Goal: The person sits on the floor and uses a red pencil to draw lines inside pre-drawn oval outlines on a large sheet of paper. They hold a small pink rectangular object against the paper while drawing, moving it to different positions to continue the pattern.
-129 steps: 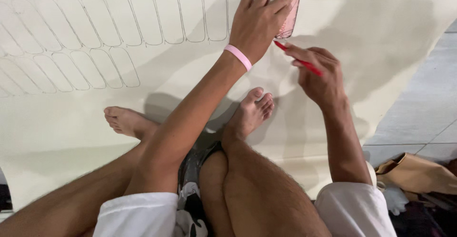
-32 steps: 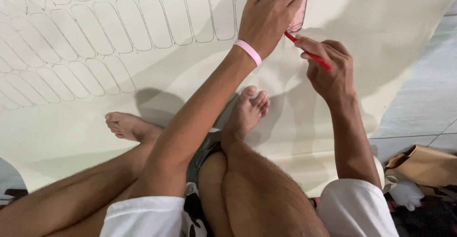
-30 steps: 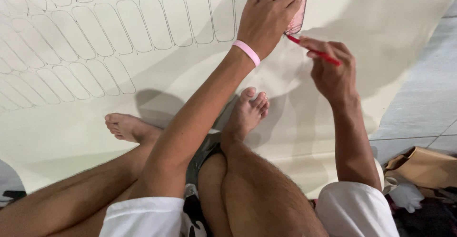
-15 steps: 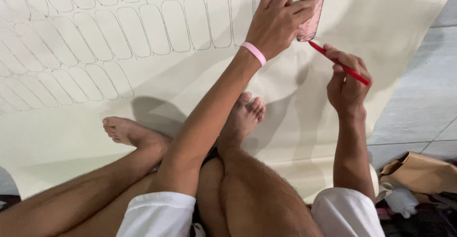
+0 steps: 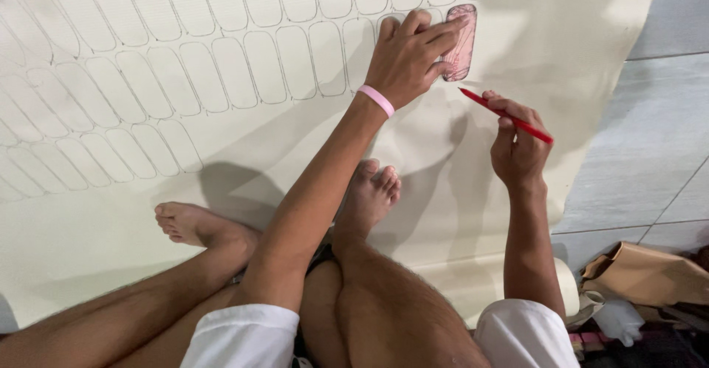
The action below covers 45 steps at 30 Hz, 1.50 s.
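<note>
A large cream sheet [image 5: 111, 220] lies on the floor, covered with rows of traced rounded outlines [image 5: 221, 72]. My left hand [image 5: 410, 54], with a pink wristband, presses a pinkish rounded template [image 5: 461, 41] flat on the sheet at the end of a row. My right hand [image 5: 517, 150] holds a red pencil [image 5: 507, 115], its tip just below the template's lower edge. My bare feet [image 5: 369, 194] rest on the sheet.
Grey floor tiles [image 5: 642, 154] border the sheet on the right. A brown paper bag [image 5: 642, 276] and some white crumpled material [image 5: 617, 320] lie at the lower right. A rolled end of the sheet [image 5: 565, 287] sits near my right elbow.
The view has shifted, so more of the sheet shows above the hands. My right hand has drawn back from the template, with the pencil tip now just below it. My left hand still pins the template.
</note>
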{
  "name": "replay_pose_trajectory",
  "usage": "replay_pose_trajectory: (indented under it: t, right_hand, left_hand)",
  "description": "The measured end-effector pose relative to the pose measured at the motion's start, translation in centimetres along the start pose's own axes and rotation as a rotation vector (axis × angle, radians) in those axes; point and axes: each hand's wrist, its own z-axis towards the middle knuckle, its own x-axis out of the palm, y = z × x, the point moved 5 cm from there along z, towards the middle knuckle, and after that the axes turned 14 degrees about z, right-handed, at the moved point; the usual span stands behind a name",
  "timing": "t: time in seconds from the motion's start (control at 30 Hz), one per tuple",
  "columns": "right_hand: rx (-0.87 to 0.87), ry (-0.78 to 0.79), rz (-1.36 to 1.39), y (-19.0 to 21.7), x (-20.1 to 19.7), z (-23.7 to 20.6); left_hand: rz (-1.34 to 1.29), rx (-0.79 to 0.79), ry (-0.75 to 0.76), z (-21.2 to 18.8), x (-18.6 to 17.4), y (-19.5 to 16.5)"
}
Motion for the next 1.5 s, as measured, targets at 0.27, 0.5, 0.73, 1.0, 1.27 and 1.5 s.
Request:
replay_pose_trajectory:
  t: [0.27,0.5,0.73,1.0,1.27,1.5]
  right_hand:
    - [-0.002,-0.018,0.064,-0.9,-0.2,-0.2]
    - [-0.006,-0.035,0.108,-2.0,-0.4,0.5]
    - [0.103,0.111,0.069,-0.4,-1.4,8.1]
    - [-0.217,0.676,-0.441,2.3,2.0,10.5]
    - [-0.290,0.544,-0.373,2.3,2.2,12.5]
    - [-0.245,0.357,-0.259,-1.2,-0.5,13.4]
  left_hand:
    - [-0.041,-0.020,-0.018,-0.1,0.2,-0.1]
    - [0.130,-0.014,0.006,0.0,0.2,-0.9]
    - [1.076,0.114,0.442,3.1,4.5,-10.8]
    - [1.401,0.094,0.588,2.8,5.7,-12.7]
    - [1.239,0.260,0.590,3.2,6.9,-12.6]
    - [1.158,0.121,0.392,3.1,4.2,-11.5]
